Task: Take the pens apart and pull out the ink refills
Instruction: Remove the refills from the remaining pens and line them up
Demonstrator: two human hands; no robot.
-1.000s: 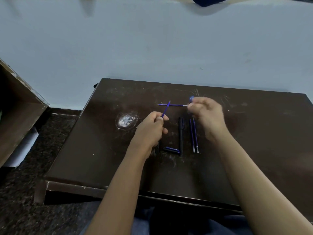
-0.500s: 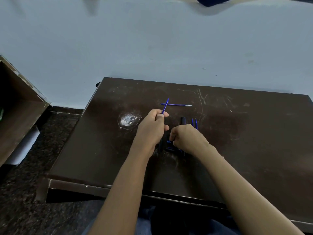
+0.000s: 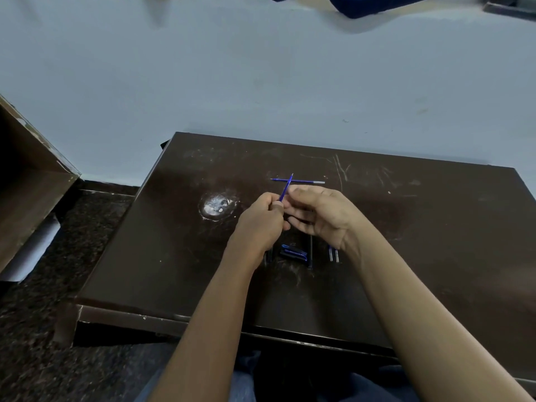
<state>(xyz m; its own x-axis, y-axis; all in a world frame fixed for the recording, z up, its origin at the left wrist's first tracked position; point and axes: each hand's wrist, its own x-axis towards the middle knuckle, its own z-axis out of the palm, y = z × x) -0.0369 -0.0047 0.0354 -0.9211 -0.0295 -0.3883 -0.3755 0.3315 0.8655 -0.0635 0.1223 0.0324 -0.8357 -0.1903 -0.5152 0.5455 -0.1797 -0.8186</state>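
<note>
Moved: right hand (image 3: 319, 216) is up off the loose parts, now just beside left hand (image 3: 259, 224), fingers loosely spread, holding nothing. Left hand pinches blue refill (image 3: 285, 190), tip up. Second refill (image 3: 304, 181) lies flat on bench (image 3: 435, 227) behind the hands; cap (image 3: 293, 253) and two more refills (image 3: 333, 254) lie nearer.

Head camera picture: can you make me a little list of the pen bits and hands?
left hand: grips a blue refill, tip up
right hand: fingers relaxed, close beside that refill
far refill: lies flat on the table
two refills: side by side by the right wrist
pen cap: lies beside black barrel
</note>
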